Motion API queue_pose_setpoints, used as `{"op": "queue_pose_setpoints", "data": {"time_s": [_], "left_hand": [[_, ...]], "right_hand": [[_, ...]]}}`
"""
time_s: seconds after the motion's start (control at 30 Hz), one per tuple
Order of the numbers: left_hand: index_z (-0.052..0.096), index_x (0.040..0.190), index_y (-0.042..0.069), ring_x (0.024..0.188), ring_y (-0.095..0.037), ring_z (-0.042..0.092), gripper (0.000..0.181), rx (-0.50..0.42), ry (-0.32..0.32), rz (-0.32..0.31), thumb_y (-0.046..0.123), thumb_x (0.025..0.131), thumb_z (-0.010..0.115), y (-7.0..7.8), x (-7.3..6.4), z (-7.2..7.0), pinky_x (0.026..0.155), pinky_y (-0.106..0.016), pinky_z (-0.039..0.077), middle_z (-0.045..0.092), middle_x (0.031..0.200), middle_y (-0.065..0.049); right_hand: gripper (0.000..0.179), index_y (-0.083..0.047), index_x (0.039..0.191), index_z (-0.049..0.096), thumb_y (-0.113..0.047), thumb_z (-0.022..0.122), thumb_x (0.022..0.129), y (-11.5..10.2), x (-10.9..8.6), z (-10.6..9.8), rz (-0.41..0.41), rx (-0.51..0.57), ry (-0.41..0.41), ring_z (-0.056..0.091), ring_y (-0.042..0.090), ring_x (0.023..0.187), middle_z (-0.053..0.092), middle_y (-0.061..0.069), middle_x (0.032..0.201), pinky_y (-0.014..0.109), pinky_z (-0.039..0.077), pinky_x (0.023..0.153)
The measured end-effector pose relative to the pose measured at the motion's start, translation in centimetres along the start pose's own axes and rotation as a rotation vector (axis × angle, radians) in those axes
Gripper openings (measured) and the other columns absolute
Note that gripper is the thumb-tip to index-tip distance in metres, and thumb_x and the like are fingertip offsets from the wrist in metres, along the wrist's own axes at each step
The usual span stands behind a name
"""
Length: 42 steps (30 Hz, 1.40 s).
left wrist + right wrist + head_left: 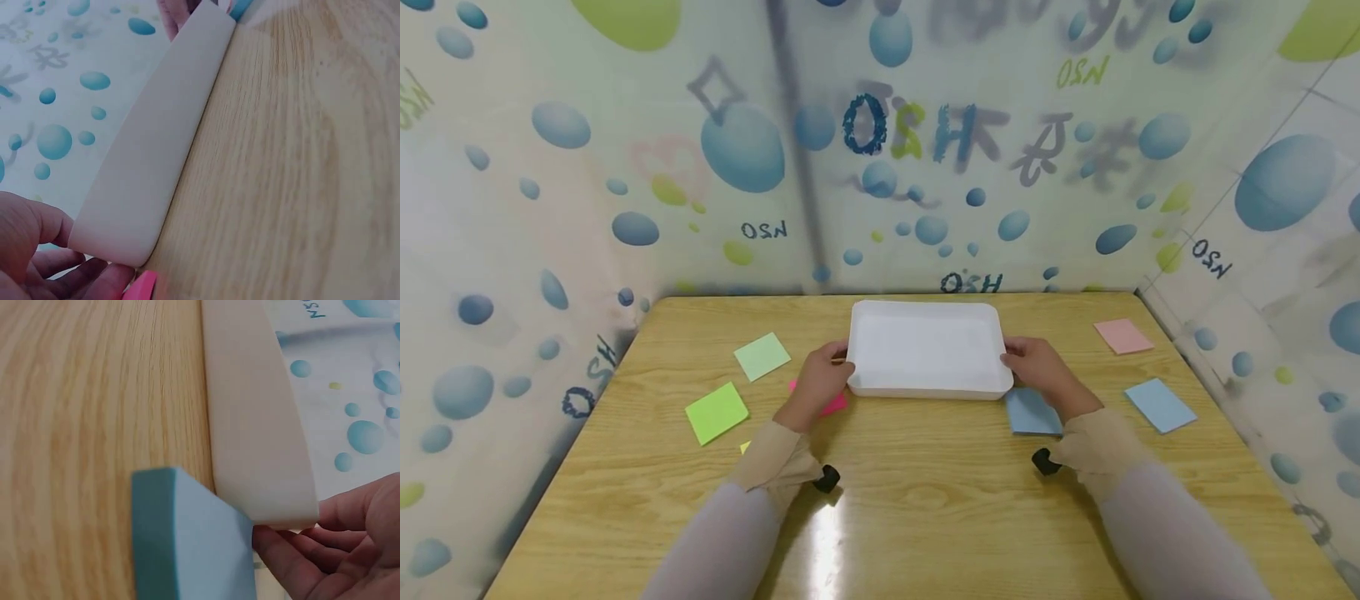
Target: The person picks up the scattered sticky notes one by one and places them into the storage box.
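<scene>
A shallow white rectangular tray [931, 346] sits toward the back of the wooden table, its inside bare. My left hand [822, 379] grips its left end, thumb at the rim and fingers against the end wall. At the opposite end my right hand [1043, 371] holds the tray the same way. In the left wrist view, the tray's long side wall [147, 144] stands close over the tabletop. A pink sticky-note pad [833, 403] lies partly hidden by the left hand. Beside the right hand is a thick blue sticky-note pad [187, 537], right at the tray's corner.
On the left lie a pale green note [762, 357], a bright green note [717, 413] and a sliver of yellow note [744, 447]. To the right are a pink note [1123, 336] and another blue pad [1160, 405]. A patterned curtain [880, 208] borders the table's back edge.
</scene>
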<state>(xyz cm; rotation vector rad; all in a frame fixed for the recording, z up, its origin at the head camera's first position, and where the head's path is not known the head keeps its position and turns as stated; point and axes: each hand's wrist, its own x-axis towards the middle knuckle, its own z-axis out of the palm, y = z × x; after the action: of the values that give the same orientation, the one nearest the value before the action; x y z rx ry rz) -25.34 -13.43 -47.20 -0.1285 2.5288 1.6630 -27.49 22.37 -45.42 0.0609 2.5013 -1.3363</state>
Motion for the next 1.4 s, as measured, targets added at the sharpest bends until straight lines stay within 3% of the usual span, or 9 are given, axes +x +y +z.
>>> {"op": "queue_pose_setpoints", "data": {"time_s": [0.13, 0.33, 0.53, 0.63, 1.4], "left_hand": [[0.057, 0.145, 0.001, 0.12, -0.033, 0.065, 0.046, -0.003, -0.017, -0.013, 0.008, 0.1, 0.057, -0.1, -0.6, -0.1, 0.082, -0.032, 0.059, 0.062, 0.141, -0.02], [0.059, 0.144, 0.002, 0.125, -0.033, 0.063, 0.045, 0.03, -0.013, -0.016, 0.01, 0.099, 0.059, -0.1, -1.6, -0.3, 0.09, -0.033, 0.059, 0.064, 0.138, -0.019], [0.055, 0.147, 0.003, 0.118, -0.032, 0.065, 0.047, -0.021, -0.04, -0.086, 0.01, 0.1, 0.061, -0.2, -3.0, -0.8, 0.074, -0.028, 0.06, 0.063, 0.138, -0.021], [0.056, 0.147, 0.004, 0.117, -0.031, 0.065, 0.047, -0.015, -0.042, -0.093, 0.011, 0.101, 0.061, -0.2, -3.3, -0.9, 0.074, -0.027, 0.06, 0.063, 0.138, -0.021], [0.055, 0.147, 0.002, 0.115, -0.03, 0.067, 0.048, 0.044, -0.087, -0.034, 0.011, 0.1, 0.062, -0.4, -3.4, -1.5, 0.076, -0.028, 0.061, 0.065, 0.135, -0.021]], "right_hand": [[0.05, 0.005, 0.156, 0.04, -0.014, 0.047, 0.11, 0.4, -0.9, 0.4, -0.009, -0.017, 0.006, 0.055, 0.037, 0.136, 0.047, 0.027, 0.156, 0.05, 0.051, 0.109], [0.049, 0.006, 0.155, 0.042, -0.015, 0.048, 0.11, 0.8, -1.7, 0.7, -0.047, -0.049, 0.023, 0.05, 0.04, 0.14, 0.048, 0.028, 0.155, 0.053, 0.047, 0.112], [0.049, 0.005, 0.154, 0.043, -0.016, 0.048, 0.11, 0.6, -2.2, 0.7, -0.059, -0.097, 0.019, 0.047, 0.041, 0.143, 0.048, 0.027, 0.156, 0.056, 0.044, 0.115], [0.049, 0.004, 0.154, 0.044, -0.017, 0.049, 0.11, 0.6, -2.2, 0.8, -0.061, -0.111, 0.018, 0.05, 0.04, 0.141, 0.049, 0.027, 0.155, 0.055, 0.045, 0.114], [0.051, 0.001, 0.157, 0.041, -0.019, 0.048, 0.111, 0.9, -2.3, 0.9, -0.066, -0.137, 0.02, 0.049, 0.038, 0.142, 0.05, 0.023, 0.155, 0.056, 0.043, 0.116]]}}
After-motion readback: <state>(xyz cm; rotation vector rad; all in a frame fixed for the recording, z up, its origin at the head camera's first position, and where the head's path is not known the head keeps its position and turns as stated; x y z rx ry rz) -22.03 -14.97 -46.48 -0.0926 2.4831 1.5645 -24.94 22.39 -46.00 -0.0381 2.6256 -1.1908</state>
